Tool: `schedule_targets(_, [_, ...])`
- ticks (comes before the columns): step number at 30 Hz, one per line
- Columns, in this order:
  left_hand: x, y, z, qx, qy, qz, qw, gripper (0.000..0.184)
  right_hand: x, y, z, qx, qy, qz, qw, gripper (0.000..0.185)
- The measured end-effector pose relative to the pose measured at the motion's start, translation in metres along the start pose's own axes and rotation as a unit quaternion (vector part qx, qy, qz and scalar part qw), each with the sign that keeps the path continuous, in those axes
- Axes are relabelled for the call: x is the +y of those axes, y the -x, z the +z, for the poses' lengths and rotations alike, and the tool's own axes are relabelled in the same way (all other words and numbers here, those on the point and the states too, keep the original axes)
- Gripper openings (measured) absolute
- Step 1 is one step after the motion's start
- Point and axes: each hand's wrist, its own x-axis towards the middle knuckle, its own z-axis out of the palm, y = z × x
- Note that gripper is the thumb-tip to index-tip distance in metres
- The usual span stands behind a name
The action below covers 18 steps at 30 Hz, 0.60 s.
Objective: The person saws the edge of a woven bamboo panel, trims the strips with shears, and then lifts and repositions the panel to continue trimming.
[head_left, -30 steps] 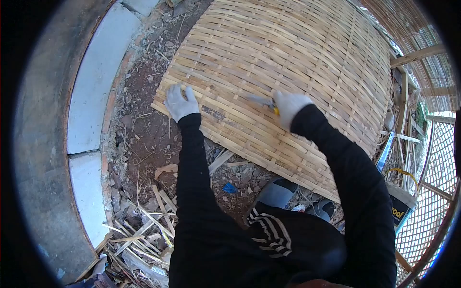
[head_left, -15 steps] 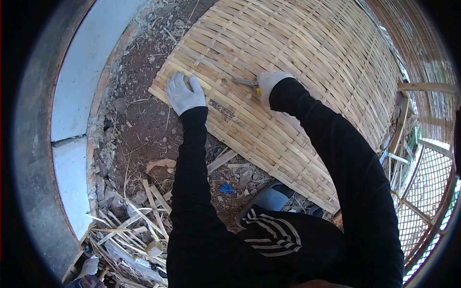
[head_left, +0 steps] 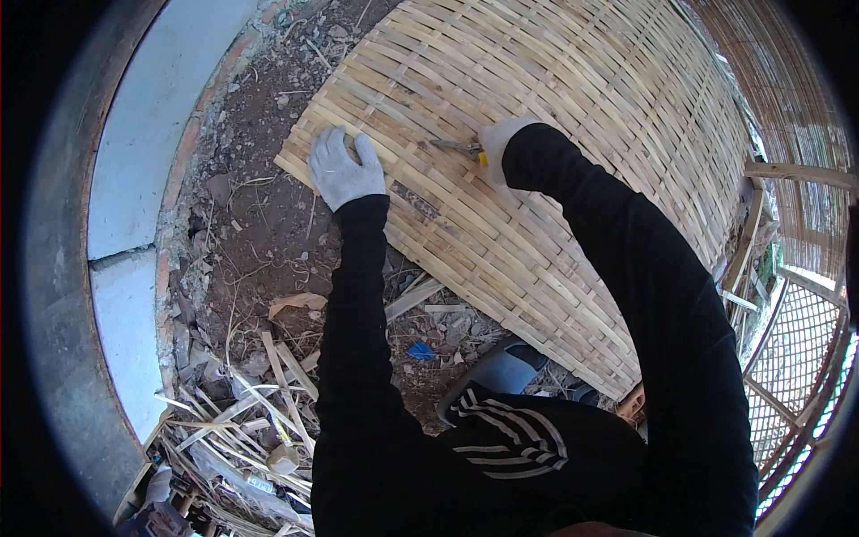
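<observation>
A large woven bamboo mat point(head_left: 501, 215) lies across the ground in front of me. My left hand point(head_left: 344, 168), in a pale work glove, rests flat near its left corner, thumb apart from the fingers. My right hand point(head_left: 508, 148), gloved too, is closed around pliers point(head_left: 458, 145) with a bit of yellow handle showing. Their metal jaws point left, low over the weave, and I cannot tell whether they touch a strip. The back of the right hand and the black sleeve hide its fingers.
Split bamboo scraps point(head_left: 259, 421) are heaped at lower left, beside a white-panelled low wall point(head_left: 134, 170). My shoe point(head_left: 501, 367) stands by the mat's near edge, close to a blue scrap point(head_left: 420, 351). On the right are a lattice panel point(head_left: 796, 349) and a slatted screen point(head_left: 796, 107).
The right hand and pliers have shifted very slightly up along the mat. The left hand stays at the corner. My view has moved a little.
</observation>
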Motion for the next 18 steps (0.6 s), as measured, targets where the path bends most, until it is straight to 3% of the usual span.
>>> schedule_targets(18, [-0.0031,0.0010,0.0030,0.003,0.006,0.002,1.000,0.032,0.0049,-0.0060,-0.0045,-0.011,-0.033,0.006,0.999,0.036])
